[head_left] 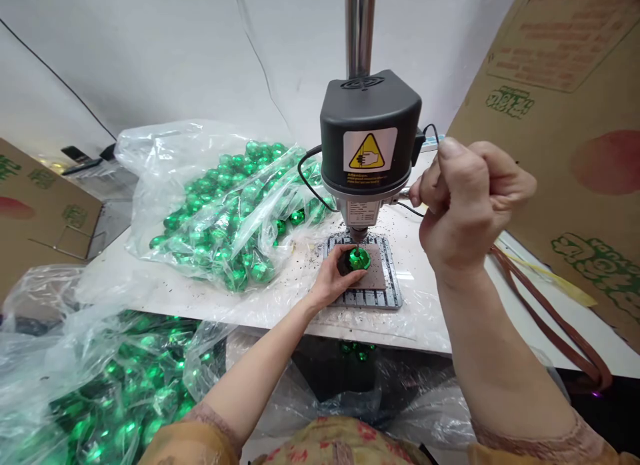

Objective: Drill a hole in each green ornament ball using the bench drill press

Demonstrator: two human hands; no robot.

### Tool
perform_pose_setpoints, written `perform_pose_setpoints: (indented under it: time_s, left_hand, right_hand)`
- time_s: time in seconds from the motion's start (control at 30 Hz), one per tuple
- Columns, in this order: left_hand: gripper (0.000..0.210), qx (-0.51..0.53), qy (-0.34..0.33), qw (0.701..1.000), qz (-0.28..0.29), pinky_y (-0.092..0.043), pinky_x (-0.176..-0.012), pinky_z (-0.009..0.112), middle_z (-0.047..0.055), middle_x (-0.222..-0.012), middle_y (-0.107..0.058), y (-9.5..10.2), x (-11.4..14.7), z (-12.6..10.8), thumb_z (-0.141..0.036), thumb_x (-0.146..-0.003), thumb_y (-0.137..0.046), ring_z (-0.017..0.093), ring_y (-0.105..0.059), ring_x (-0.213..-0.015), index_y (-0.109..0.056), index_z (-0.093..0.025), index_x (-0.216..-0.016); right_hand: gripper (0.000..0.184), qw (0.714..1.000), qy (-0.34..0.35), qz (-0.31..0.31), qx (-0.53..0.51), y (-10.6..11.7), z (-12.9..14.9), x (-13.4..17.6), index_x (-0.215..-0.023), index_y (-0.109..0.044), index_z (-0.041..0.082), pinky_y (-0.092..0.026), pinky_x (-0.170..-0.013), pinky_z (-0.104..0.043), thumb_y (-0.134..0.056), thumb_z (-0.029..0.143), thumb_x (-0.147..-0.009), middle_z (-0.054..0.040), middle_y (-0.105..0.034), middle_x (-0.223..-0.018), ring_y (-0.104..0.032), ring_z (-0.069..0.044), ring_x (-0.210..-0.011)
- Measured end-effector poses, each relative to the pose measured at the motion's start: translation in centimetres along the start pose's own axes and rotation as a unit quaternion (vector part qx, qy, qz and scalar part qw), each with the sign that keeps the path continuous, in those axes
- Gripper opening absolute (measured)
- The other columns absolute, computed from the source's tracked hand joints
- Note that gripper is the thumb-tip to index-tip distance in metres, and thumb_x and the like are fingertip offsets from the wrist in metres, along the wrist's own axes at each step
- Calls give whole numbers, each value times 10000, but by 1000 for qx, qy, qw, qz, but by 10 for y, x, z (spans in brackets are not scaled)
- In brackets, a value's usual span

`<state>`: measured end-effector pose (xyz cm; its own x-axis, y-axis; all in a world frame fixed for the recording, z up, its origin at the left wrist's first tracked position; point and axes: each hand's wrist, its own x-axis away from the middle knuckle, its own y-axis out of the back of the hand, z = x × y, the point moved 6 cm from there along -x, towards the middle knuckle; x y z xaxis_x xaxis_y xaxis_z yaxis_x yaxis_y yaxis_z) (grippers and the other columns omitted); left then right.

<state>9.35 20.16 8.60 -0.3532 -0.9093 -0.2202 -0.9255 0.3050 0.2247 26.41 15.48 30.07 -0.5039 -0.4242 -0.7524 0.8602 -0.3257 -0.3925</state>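
A shiny green faceted ball [359, 259] rests on a brown board [376, 278] over the slotted metal base [394, 298] of a small drill press. My left hand [336, 277] grips the ball from its left side, thumb in front and fingers behind. Directly above, the black-topped drill press [371, 131] has its chuck [358, 234] lowered, with the bit at the top of the ball. My right hand [467, 191] is closed around the press's feed lever at the right of the motor head; most of the lever is hidden by the fingers.
Left of the press lies a clear plastic bag [160, 151] full of green balls [215, 218]. Another bag of balls [150, 365] sits below the table edge. Cardboard boxes [565, 118] flank both sides. A brown strap [545, 318] lies at right. Dark shavings dot the white table [420, 318].
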Motion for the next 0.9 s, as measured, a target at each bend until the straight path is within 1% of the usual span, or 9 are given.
perform_pose_setpoints:
  time_s: [0.13, 0.23, 0.3, 0.47, 0.6, 0.67, 0.8, 0.9]
  left_hand:
    - [542, -11, -5, 1000, -4, -544, -948, 374, 78, -1138, -700, 1, 0, -1, -373, -778, -851, 247, -678, -1071, -595, -203, -1224]
    - [535, -11, -14, 1000, -9, -541, -958, 375, 78, -1146, -698, 1, 0, -1, -387, -781, -849, 248, -674, -1081, -597, -208, -1218]
    - [532, -9, -17, 1000, -11, -539, -963, 377, 78, -1152, -695, 1, 0, 0, -394, -784, -847, 248, -671, -1085, -597, -210, -1216]
    - [539, -8, -24, 1000, -8, -528, -990, 384, 83, -1182, -687, 0, 1, 1, -408, -793, -841, 251, -661, -1112, -593, -216, -1231]
    - [531, -16, -30, 999, -13, -539, -965, 377, 81, -1166, -694, 1, 1, 0, -404, -792, -842, 250, -669, -1092, -597, -214, -1222]
    - [526, -18, -31, 999, -14, -539, -959, 374, 80, -1165, -694, 1, 1, -1, -396, -794, -841, 249, -669, -1091, -595, -213, -1221]
    - [530, -14, -26, 1000, -10, -535, -966, 372, 81, -1176, -688, 0, 1, 0, -399, -796, -840, 249, -663, -1102, -590, -216, -1226]
    - [543, -11, -18, 1000, -9, -538, -961, 372, 77, -1169, -690, 0, 1, 2, -407, -795, -841, 249, -666, -1096, -583, -220, -1234]
  right_hand:
    - [493, 999, 35, -20, 22, 5, 0, 11, -518, -306, 200, -318, -438, -279, -638, 229, -880, 65, -251, -448, -274, -50, -402]
    - [529, 998, 58, -30, 13, 7, -1, 18, -518, -250, 195, -334, -456, -302, -642, 256, -869, 59, -250, -445, -303, -60, -395]
    - [537, 997, 77, -28, 3, 8, -1, 22, -515, -228, 193, -314, -457, -312, -636, 243, -860, 52, -234, -444, -307, -66, -395]
    - [555, 993, 113, -27, 4, 12, -4, 29, -532, -172, 184, -267, -437, -307, -620, 233, -855, 53, -198, -446, -224, -52, -390]
    - [512, 989, 146, -14, -3, 16, -8, 35, -582, -165, 180, -250, -434, -296, -606, 198, -842, 61, -195, -464, -190, -43, -394]
    - [481, 986, 164, 2, -10, 16, -7, 37, -592, -178, 176, -257, -434, -288, -596, 155, -829, 65, -197, -473, -200, -42, -399]
    - [477, 986, 166, 15, -25, 17, -6, 40, -582, -170, 170, -273, -428, -271, -583, 107, -812, 66, -182, -480, -228, -41, -401]
    - [500, 985, 174, 14, -11, 19, -6, 42, -567, -146, 171, -285, -423, -283, -584, 111, -799, 66, -215, -478, -219, -39, -401]
